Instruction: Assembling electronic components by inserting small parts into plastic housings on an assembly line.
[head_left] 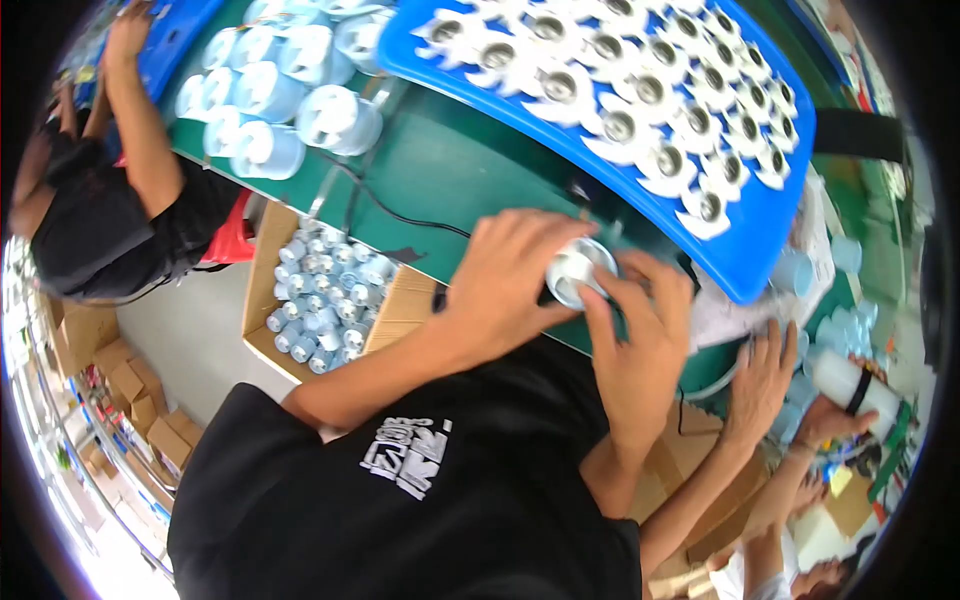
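Note:
Over the near edge of the green workbench, a small round cup-like part (577, 271) with a pale blue wall and a white piece in its mouth is held between both my hands. My left hand (508, 268) wraps its left side, thumb below and fingers above. From the right, my right hand (643, 318) pinches the rim with thumb and fingertips. Just beyond lies a blue tray (480, 88) carrying rows of white bladed fan wheels (620, 125) with dark metal centres. Several similar pale blue housings (340, 120) stand grouped at the bench's far left.
A cardboard box (400, 315) full of pale blue parts sits below the bench at left. A black cable (405, 215) crosses the green bench top (440, 150). Another person's hand (762, 385) is close on my right, near more blue parts; a co-worker (120, 200) sits far left.

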